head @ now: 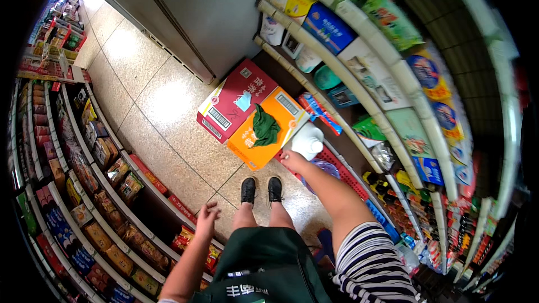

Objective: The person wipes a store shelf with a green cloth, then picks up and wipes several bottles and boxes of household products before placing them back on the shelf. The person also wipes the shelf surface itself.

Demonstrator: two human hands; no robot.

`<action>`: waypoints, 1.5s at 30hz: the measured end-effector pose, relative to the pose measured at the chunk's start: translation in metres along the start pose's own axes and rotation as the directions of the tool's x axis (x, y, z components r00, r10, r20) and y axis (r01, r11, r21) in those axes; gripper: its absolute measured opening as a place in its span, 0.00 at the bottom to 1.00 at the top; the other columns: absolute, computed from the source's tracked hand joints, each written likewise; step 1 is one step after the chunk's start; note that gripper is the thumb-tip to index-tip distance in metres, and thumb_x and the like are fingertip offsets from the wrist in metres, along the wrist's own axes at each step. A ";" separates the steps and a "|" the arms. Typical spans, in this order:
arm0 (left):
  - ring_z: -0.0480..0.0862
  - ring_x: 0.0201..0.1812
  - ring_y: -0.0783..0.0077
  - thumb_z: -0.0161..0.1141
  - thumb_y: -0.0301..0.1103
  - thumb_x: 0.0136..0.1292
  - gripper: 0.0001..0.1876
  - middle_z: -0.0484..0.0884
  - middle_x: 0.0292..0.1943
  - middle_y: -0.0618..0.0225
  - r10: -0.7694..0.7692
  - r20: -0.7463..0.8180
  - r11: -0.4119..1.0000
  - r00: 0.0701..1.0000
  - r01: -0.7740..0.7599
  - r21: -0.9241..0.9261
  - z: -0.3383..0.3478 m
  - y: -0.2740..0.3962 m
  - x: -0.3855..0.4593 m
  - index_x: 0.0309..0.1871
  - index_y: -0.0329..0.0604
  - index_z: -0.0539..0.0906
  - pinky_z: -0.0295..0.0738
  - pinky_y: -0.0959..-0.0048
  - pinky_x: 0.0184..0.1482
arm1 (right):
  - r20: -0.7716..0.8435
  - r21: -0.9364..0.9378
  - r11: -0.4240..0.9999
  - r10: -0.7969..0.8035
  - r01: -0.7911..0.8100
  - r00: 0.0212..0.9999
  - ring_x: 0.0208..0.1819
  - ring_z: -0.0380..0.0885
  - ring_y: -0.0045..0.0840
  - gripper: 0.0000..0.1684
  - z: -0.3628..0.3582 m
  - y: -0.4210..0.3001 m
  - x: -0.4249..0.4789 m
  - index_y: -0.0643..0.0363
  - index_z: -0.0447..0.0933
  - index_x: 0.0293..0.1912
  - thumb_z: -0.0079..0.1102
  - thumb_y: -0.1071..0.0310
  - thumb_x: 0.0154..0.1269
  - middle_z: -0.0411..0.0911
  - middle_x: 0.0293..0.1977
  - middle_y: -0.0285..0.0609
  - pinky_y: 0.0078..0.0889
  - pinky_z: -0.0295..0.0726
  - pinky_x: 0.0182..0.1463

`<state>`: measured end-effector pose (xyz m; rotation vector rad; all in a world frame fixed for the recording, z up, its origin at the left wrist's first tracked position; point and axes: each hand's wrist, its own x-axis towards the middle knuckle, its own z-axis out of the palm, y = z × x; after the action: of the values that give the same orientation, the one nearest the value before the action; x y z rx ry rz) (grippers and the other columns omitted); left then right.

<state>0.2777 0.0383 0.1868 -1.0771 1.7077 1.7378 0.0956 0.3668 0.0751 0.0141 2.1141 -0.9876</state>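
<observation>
My right hand (293, 160) reaches forward with curled fingers beside a white plastic jug (306, 139) and the near corner of an orange carton (280, 111). Whether it grips anything is unclear. A crumpled dark green cloth (265, 126) lies on the orange carton. Against that carton stands a dark red one (233, 78), with a light blue face mask (244, 101) on top. Over the floor to the left, my left hand (207, 219) hangs with fingers apart and nothing in it.
Shelves of packaged snacks (101, 244) curve along my left. On my right, more shelves (370, 80) hold boxes and bags. A red perforated plastic basket (343, 170) and a purple plastic item (324, 172) sit by my right forearm. A grey panel (198, 17) rises behind the cartons.
</observation>
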 end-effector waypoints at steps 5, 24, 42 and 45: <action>0.77 0.45 0.72 0.51 0.29 0.63 0.13 0.75 0.44 0.65 -0.067 -0.006 0.997 0.998 0.067 0.041 0.001 -0.036 -0.014 0.51 0.40 0.71 0.71 0.76 0.43 | -0.246 0.214 0.967 0.193 -0.141 0.950 0.43 0.76 0.36 0.18 0.038 0.004 0.120 0.53 0.75 0.47 0.59 0.61 0.55 0.79 0.38 0.45 0.34 0.76 0.44; 0.77 0.46 0.68 0.50 0.40 0.65 0.18 0.76 0.45 0.61 -0.031 0.144 0.901 0.989 0.090 -0.424 0.079 0.055 -0.015 0.52 0.38 0.70 0.70 0.70 0.48 | -0.365 0.675 0.730 0.204 0.107 0.908 0.37 0.69 0.25 0.20 0.000 -0.054 0.016 0.60 0.65 0.40 0.58 0.75 0.44 0.68 0.34 0.41 0.25 0.70 0.42; 0.74 0.49 0.76 0.50 0.42 0.67 0.20 0.77 0.46 0.64 0.467 0.462 0.789 0.754 -0.591 0.166 0.161 0.257 -0.173 0.54 0.35 0.73 0.66 0.75 0.52 | -0.524 0.503 0.689 -0.237 0.522 0.818 0.34 0.71 0.15 0.11 -0.148 -0.186 -0.325 0.60 0.73 0.40 0.54 0.62 0.65 0.75 0.32 0.33 0.20 0.71 0.41; 0.74 0.51 0.71 0.49 0.40 0.67 0.19 0.76 0.48 0.64 0.523 0.525 0.850 0.671 -0.453 -0.268 0.174 0.265 -0.180 0.55 0.36 0.72 0.65 0.72 0.55 | -0.709 0.584 0.447 -0.127 0.678 0.694 0.34 0.68 0.11 0.07 -0.141 -0.197 -0.351 0.57 0.72 0.37 0.49 0.65 0.67 0.73 0.32 0.29 0.16 0.68 0.41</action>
<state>0.1373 0.2124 0.4747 -0.0342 1.5675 2.2119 0.1844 0.4262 0.4882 0.2946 1.9392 -2.5474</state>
